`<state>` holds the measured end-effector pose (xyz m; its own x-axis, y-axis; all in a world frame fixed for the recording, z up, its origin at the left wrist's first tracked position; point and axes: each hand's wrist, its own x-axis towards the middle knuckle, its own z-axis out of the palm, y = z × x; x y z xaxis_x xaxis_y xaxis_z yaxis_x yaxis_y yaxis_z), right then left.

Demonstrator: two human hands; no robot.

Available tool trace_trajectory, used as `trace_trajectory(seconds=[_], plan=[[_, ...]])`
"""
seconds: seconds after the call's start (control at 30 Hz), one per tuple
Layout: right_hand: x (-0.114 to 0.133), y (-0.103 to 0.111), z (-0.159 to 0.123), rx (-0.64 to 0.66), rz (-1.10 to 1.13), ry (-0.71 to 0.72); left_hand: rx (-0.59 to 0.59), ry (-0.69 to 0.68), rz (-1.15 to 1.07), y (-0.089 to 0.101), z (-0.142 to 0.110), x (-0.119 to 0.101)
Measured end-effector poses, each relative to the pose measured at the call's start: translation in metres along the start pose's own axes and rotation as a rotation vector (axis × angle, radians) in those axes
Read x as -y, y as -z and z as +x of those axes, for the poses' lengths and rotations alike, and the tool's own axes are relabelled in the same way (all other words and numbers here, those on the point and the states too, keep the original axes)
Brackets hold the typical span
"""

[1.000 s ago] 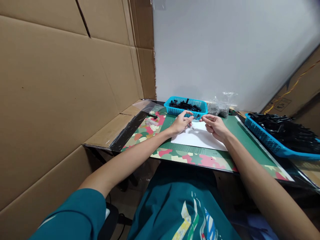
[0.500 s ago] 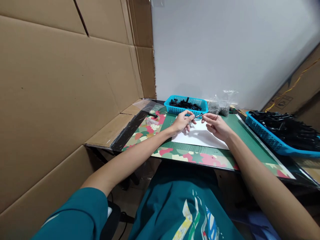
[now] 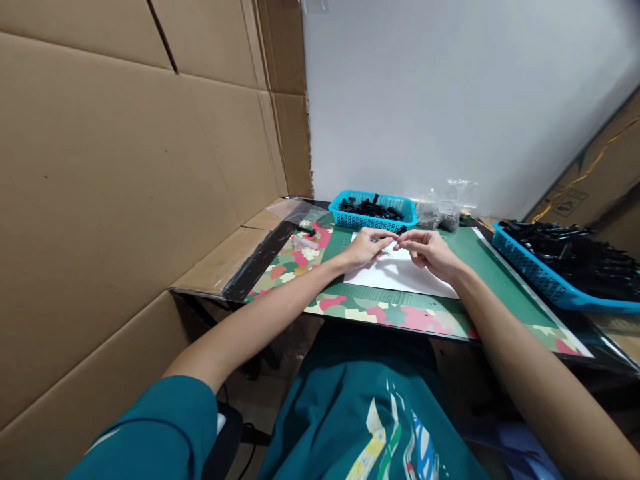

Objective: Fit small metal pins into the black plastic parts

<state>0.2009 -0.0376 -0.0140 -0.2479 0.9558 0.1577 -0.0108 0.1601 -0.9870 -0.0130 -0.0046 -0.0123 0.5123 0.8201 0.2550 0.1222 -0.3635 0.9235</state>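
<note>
Over a sheet of white paper (image 3: 400,277), my left hand (image 3: 363,249) pinches a small narrow black plastic part (image 3: 402,229), whose end shows just beyond the fingertips. My right hand (image 3: 429,253) is closed too, thumb and forefinger pressed together against that part and touching the left fingertips. Anything small inside the right pinch is hidden. Under and beside the left hand, a pile of tiny silvery metal pieces (image 3: 385,253) lies on the paper, partly covered by the fingers.
A blue basket (image 3: 371,225) of black parts stands behind the hands; a fuller blue basket (image 3: 537,272) sits at right. Clear bags of small grey pieces (image 3: 443,219) rest against the white wall. A black part (image 3: 307,231) and clear plastic (image 3: 304,244) lie left on the green mat (image 3: 475,267).
My right hand has moved slightly left, bringing its fingertips against the left ones. The black part, seen between the hands before, is now mostly covered by fingers and points away from me.
</note>
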Motion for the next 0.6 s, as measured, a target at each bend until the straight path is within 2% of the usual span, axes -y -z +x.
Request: trace_trajectory(seconds=[0.07,0.27,0.43,0.6], plan=[[0.000,-0.001,0.000,-0.016,-0.028,0.024,-0.003,-0.011,0.018,0.000,0.001,0.002],[0.000,-0.007,-0.002,-0.039,-0.149,0.054,0.022,-0.198,0.107,0.002,0.003,0.009],[-0.001,-0.011,-0.001,-0.078,-0.249,0.134,-0.038,-0.208,0.224,0.004,0.004,0.009],[-0.004,-0.013,0.002,-0.114,-0.361,0.194,-0.120,-0.198,0.174,0.005,0.007,0.010]])
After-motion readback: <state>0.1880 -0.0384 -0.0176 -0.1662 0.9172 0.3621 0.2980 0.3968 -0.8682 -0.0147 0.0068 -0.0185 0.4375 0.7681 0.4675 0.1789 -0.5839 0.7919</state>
